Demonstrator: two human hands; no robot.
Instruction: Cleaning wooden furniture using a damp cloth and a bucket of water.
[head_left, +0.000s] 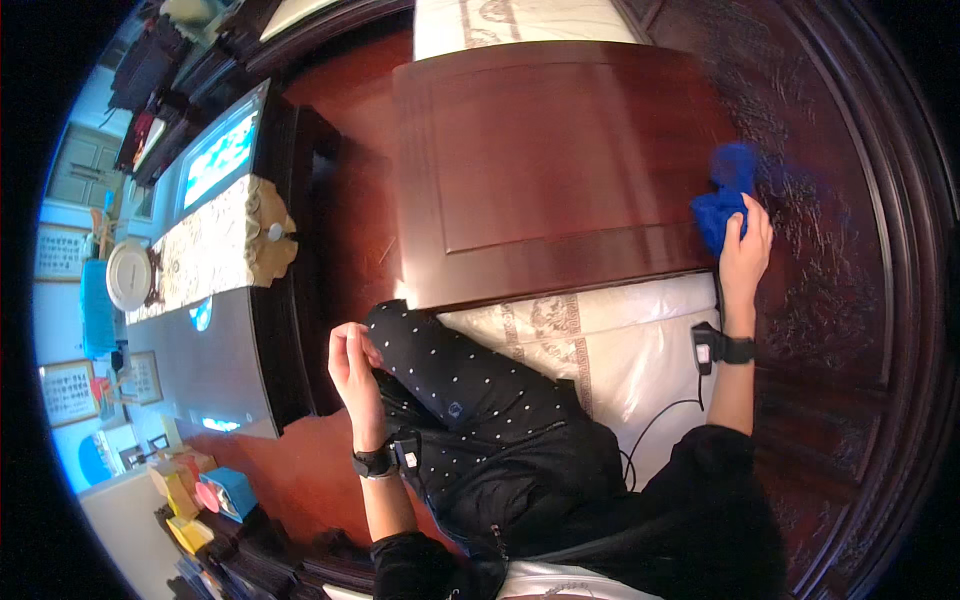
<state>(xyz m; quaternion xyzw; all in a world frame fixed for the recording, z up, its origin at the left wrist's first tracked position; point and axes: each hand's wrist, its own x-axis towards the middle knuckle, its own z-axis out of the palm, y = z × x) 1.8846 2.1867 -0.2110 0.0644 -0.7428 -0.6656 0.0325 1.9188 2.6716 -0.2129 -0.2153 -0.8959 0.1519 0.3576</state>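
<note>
My right hand (746, 247) grips a crumpled blue cloth (716, 214), which is partly blurred. It is at the right edge of a dark red-brown wooden panelled table (540, 157), beside the carved wooden backrest (802, 262). At my bent knee is my left hand (352, 360), its fingers loosely curled with nothing seen in them. Black trousers with white dots (480, 375) cover my legs. Each wrist wears a black strap with a small device, and a thin black cable runs from the right one.
A pale patterned seat cushion (652, 337) lies under the near edge of the table. To the left stands a dark table (217, 360) with a cream runner (202, 240) and a round white lidded object (129, 275). A blue box (229, 495) is at lower left, above the reddish floor (300, 465).
</note>
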